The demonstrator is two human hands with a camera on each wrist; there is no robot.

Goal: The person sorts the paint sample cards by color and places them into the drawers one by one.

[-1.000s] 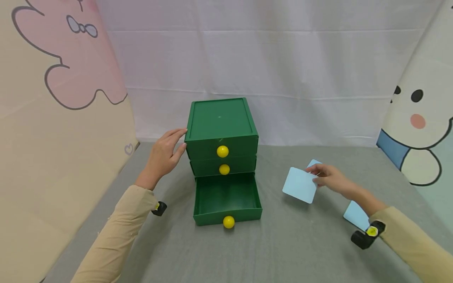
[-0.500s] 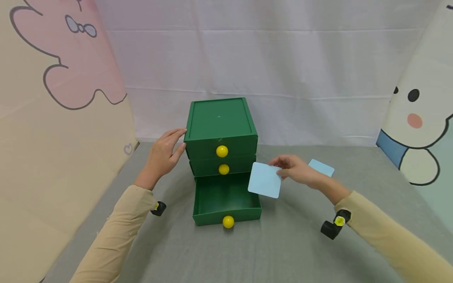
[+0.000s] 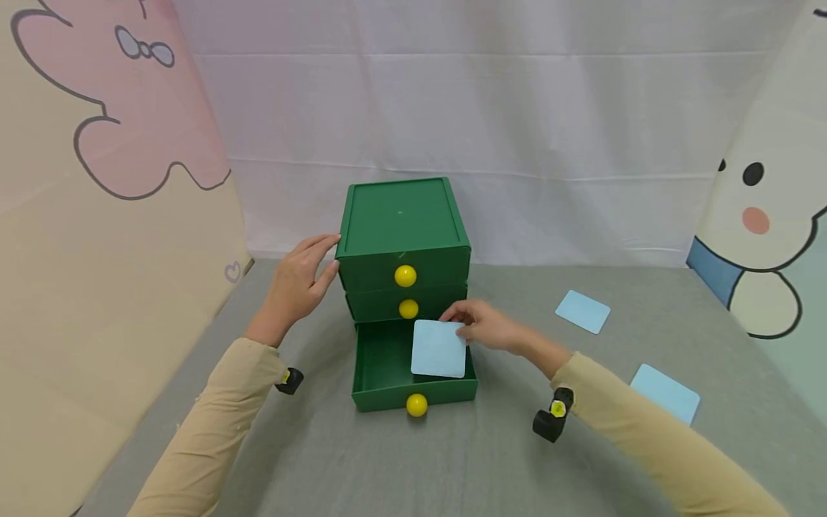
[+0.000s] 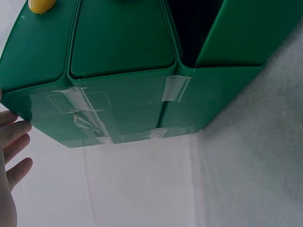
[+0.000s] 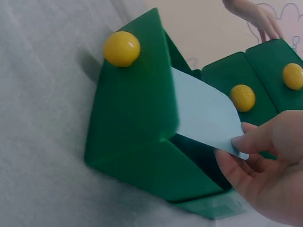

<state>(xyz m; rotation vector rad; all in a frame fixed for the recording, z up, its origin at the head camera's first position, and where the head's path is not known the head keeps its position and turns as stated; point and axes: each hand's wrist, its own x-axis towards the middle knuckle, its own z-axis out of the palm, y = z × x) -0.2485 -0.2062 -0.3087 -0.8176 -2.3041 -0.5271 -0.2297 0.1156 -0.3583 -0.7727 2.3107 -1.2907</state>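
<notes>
A green chest of drawers with yellow round knobs stands on the grey cloth, its bottom drawer pulled out. My right hand pinches a light blue square card by its edge between thumb and fingers. In the right wrist view the card slopes over the drawer's side, its far part within the drawer walls. On the chest's upper left side rest the fingertips of my left hand, fingers fairly straight. The left wrist view shows that hand at the chest's taped side.
Two more light blue cards lie on the cloth to the right: one farther back, the other card nearer, close to my right sleeve. A white curtain hangs behind the chest. Printed cloth panels flank both sides.
My right hand has carried the card leftward from the right part of the cloth to over the open bottom drawer. The left hand has stayed against the chest.
</notes>
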